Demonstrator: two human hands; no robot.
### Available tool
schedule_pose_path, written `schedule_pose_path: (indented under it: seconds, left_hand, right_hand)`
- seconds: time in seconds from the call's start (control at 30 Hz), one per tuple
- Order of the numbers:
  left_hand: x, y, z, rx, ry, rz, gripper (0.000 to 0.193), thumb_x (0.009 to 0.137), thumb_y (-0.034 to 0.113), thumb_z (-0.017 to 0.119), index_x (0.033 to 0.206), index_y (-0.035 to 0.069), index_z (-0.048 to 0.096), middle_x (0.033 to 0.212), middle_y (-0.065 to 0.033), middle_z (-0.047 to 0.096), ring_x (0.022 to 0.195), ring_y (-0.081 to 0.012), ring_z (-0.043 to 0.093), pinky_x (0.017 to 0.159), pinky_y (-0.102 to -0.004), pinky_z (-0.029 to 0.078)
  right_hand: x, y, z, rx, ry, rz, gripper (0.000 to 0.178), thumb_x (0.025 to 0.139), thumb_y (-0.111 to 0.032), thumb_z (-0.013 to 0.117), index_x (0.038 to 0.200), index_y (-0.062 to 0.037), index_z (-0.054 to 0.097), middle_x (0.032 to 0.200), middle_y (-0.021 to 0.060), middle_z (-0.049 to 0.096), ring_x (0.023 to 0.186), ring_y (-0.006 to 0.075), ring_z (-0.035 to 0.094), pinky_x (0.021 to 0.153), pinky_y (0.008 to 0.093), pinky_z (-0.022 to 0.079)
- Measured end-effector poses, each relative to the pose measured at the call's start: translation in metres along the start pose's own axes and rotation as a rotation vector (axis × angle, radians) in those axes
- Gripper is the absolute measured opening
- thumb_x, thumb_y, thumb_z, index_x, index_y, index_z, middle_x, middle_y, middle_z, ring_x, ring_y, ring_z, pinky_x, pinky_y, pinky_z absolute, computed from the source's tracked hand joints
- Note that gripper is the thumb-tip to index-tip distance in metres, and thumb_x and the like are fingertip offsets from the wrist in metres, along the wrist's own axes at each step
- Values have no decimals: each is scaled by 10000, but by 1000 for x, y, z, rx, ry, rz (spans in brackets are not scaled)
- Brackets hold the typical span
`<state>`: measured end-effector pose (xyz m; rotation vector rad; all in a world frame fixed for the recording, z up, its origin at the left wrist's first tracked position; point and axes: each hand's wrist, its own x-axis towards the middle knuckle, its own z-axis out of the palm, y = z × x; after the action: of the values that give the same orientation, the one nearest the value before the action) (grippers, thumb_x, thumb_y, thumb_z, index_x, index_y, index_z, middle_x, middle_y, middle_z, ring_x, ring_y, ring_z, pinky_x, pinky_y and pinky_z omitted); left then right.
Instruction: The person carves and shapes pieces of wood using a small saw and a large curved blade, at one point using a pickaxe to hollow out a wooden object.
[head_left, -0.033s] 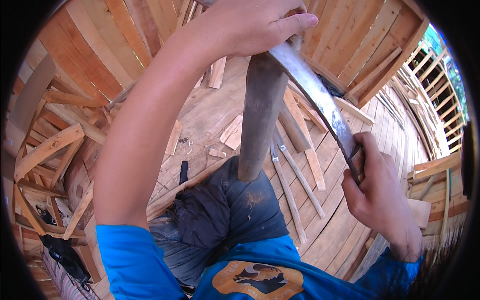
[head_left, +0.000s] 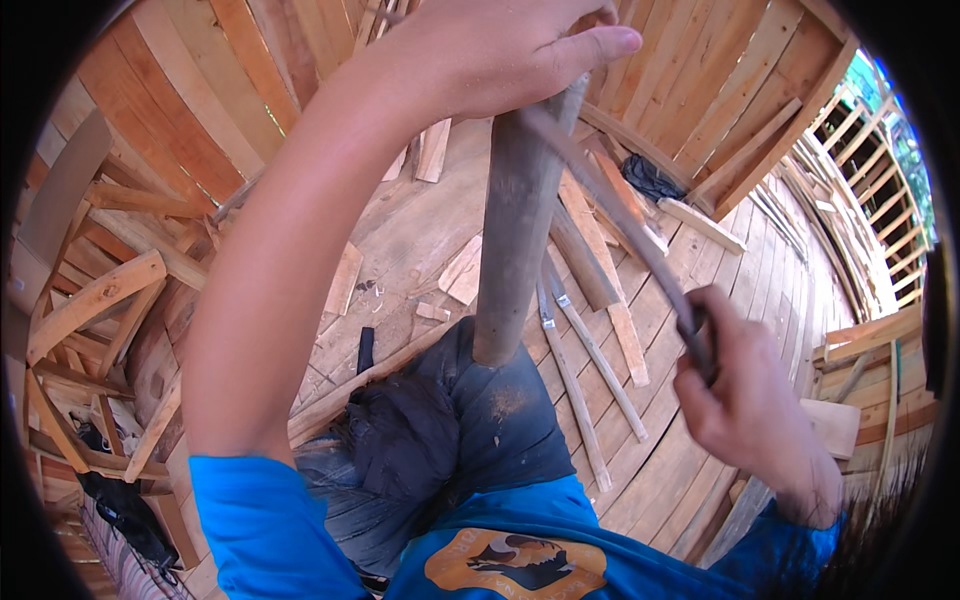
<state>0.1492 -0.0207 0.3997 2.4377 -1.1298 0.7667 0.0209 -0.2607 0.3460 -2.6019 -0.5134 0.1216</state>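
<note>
Head | left hand [head_left: 500,50] grip closed atop pole [head_left: 515,220] | right hand [head_left: 755,415] grip clenches blade [head_left: 610,205]

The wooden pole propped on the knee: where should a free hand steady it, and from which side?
Probably grip the bare middle of the wooden pole, coming from the left. The left hand already caps the top, and the long blade held by the right hand lies along its right side.

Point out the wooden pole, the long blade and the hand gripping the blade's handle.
wooden pole [head_left: 512,240], head view, middle of the shaft.
long blade [head_left: 610,215], head view, middle of the flat metal.
right hand [head_left: 745,410], head view, back of the hand, closed on the handle.
</note>
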Motion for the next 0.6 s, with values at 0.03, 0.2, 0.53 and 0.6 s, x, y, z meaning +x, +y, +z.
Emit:
schedule_pose_path:
  seconds: [0.03,0.2,0.53,0.6]
  left_hand:
    - [0,-3,1,-24,18,22,450,976,390,366,1060,2,578,1073,-234,566,1247,-399,388,1118,-505,183]
    - [-54,-10,-17,-175,530,83,357,971,351,412,1057,31,543,1068,-160,569,1168,-309,445,1064,-457,230]
    - [-191,-165,168,-595,578,-834,228,907,223,596,1067,98,494,955,-25,551,907,-115,521,831,-270,397]
    - [-199,-171,243,-640,322,-1089,407,830,227,695,1126,75,460,949,-51,533,904,-146,521,828,-273,414]
  right_hand:
    - [4,4,12,44,-28,-41,255,740,-11,520,988,43,499,568,155,466,512,298,502,516,389,365]
    - [23,26,43,142,-250,55,274,731,-48,563,981,57,523,543,157,439,508,277,491,529,387,381]
    - [64,111,79,504,-148,249,215,736,-16,518,942,44,512,591,61,416,523,145,405,502,320,353]
    - [80,135,84,575,-131,329,179,742,-11,492,917,26,500,624,28,445,501,121,420,473,286,360]
